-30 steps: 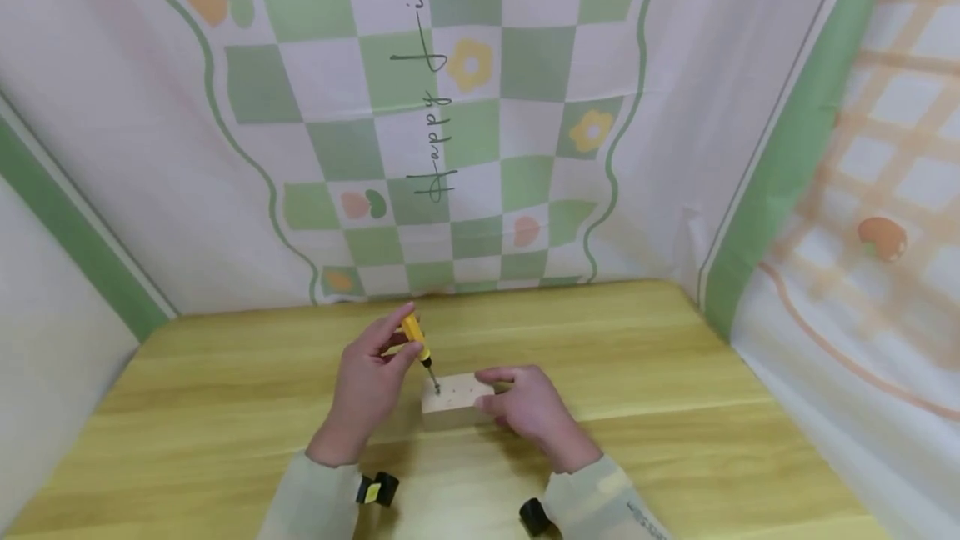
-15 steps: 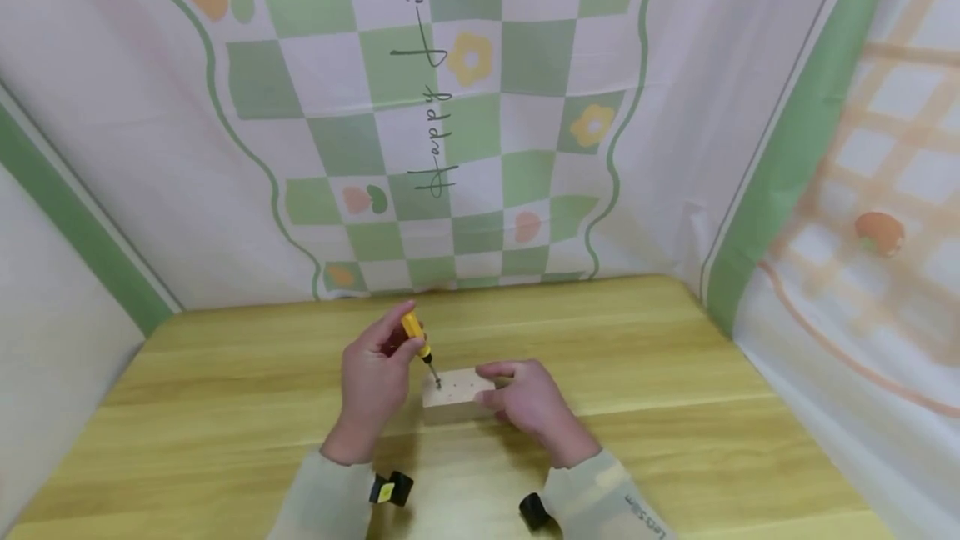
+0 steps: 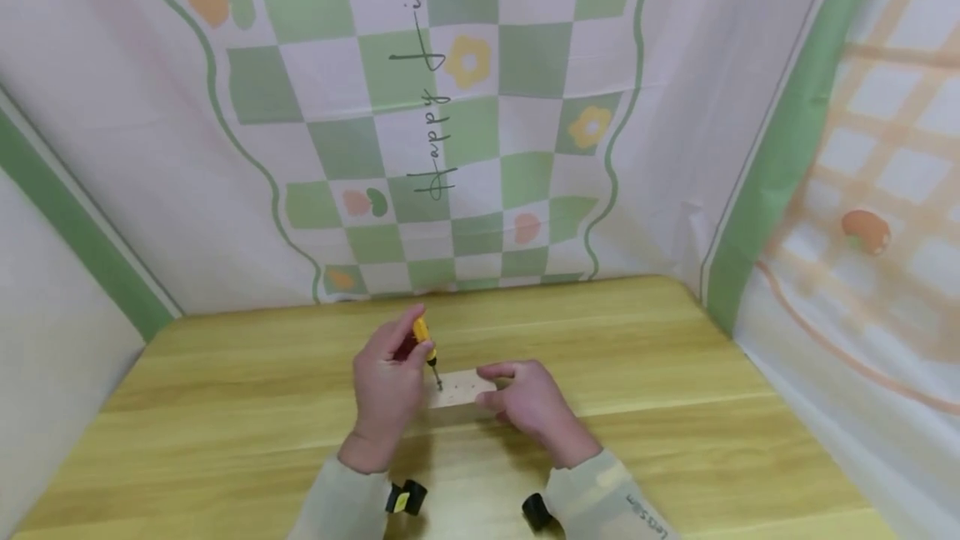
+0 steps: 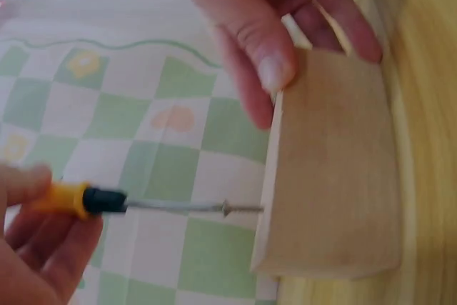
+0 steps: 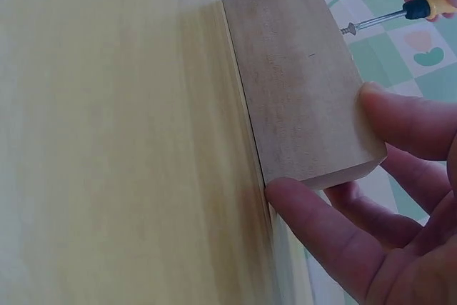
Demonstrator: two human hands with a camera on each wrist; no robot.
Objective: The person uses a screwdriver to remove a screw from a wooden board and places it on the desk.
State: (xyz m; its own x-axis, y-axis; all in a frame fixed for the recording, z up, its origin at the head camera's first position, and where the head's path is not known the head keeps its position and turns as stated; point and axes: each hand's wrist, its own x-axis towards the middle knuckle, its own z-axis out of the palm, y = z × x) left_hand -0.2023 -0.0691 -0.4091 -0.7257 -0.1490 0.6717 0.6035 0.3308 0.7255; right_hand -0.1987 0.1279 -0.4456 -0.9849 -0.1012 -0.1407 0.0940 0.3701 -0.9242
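Observation:
A pale wooden block (image 3: 453, 391) with several small holes in its top lies on the table. My left hand (image 3: 388, 386) pinches the yellow handle of a screwdriver (image 3: 423, 337), which leans slightly over the block's left end. In the left wrist view the screwdriver's tip meets the head of a screw (image 4: 226, 208), whose point stands in the block's face with part of its shank showing. My right hand (image 3: 531, 407) grips the block's right end, thumb and fingers on its sides, as the right wrist view also shows.
The wood-grain table (image 3: 637, 357) reaches back to a green-and-white checked cloth (image 3: 472, 132). More cloth hangs at the right (image 3: 885, 148). A black wrist camera (image 3: 406, 497) sits below the left hand, another black camera (image 3: 536, 512) below the right.
My left hand and the screwdriver's handle have shifted a little to the right, and the screwdriver stands more upright. The right hand keeps its hold on the block, which stays about where it was.

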